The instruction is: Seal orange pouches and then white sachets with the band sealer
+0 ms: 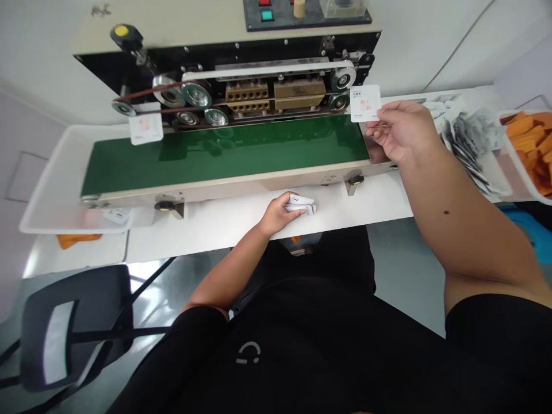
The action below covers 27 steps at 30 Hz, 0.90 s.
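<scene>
My right hand (403, 127) pinches a white printed sachet (364, 103) by its lower right corner. The sachet is upright at the right end of a band sealing machine (276, 100), beside its rollers. Low in front of the machine, my left hand (279, 215) is closed around a small stack of white sachets (301, 203) at the table's front edge. Another printed sachet (146, 127) hangs at the machine's left end, below the rollers. Under the rollers runs a green conveyor belt (228, 150).
A white bin (52, 178) stands under the belt's left end, with sachets inside. At right lie a heap of sachets (468, 146) and a tub of orange pieces (530, 144). A black chair (77, 322) is at lower left. Buttons (267, 15) sit on the machine's top panel.
</scene>
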{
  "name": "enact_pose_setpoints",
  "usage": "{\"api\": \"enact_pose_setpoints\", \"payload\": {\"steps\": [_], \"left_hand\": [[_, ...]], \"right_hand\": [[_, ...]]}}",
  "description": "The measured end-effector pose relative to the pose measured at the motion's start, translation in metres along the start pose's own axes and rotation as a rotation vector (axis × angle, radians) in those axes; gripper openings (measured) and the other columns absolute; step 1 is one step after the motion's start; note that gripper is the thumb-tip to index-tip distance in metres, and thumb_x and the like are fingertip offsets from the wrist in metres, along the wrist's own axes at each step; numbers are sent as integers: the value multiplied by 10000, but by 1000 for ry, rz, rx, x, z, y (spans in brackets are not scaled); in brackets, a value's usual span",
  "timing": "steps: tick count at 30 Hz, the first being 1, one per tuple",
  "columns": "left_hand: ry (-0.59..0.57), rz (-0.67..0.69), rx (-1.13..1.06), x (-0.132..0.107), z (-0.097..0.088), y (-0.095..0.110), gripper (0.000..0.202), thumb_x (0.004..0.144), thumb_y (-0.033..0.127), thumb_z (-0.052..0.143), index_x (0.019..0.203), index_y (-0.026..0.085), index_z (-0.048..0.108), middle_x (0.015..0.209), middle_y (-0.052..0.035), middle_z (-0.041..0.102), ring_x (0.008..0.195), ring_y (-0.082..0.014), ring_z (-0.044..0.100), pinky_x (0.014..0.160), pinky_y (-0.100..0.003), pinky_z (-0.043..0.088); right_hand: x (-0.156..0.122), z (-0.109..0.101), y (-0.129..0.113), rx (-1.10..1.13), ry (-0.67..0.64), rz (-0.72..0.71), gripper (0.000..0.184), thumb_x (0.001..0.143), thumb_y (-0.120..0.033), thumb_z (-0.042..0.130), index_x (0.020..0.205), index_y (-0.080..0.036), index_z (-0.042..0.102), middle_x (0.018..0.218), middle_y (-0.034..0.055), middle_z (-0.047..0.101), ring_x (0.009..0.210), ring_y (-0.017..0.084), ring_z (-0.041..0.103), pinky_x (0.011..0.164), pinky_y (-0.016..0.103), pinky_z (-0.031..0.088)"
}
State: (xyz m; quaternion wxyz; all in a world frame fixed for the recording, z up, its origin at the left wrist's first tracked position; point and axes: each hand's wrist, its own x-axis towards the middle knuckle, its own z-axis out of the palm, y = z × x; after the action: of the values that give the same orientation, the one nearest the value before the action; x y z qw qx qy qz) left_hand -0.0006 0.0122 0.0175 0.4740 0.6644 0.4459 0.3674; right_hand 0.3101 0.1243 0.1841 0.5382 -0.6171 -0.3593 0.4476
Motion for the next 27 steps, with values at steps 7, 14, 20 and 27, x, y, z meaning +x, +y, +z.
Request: {"api": "enact_pose_setpoints", "payload": {"steps": [7,14,20,27], "left_hand": [[-8,4,-5,0,0,-2,446,771,425,872,1105,194,687,977,-45,746,861,-197,692,790,-299,543],[-15,0,-31,0,0,1,439,771,433,879,1083,192,686,959,-45,752,851,-198,697,787,-299,545],[-22,-13,-49,0,-1,3,460,779,454,870,1098,184,677,975,-49,747,870,-202,696,795,-300,544],[13,43,-68,0,0,3,516,815,491,848,1174,174,656,1092,-89,738,995,-231,694,891,-324,539]], "right_hand": [[0,38,-6,-38,-20,74,156,1041,-16,509,983,-150,566,612,0,636,548,79,600,547,185,456],[-5,67,-6,-58,-72,78,94,1016,-213,685,985,-172,606,687,-13,620,575,77,578,560,206,506],[-68,52,34,11,-64,-384,249,999,-485,687,1072,-262,605,898,9,658,580,80,586,488,235,458],[-162,39,167,-19,-85,-407,275,991,-472,669,1100,-219,662,862,16,642,630,99,594,578,240,509]]}}
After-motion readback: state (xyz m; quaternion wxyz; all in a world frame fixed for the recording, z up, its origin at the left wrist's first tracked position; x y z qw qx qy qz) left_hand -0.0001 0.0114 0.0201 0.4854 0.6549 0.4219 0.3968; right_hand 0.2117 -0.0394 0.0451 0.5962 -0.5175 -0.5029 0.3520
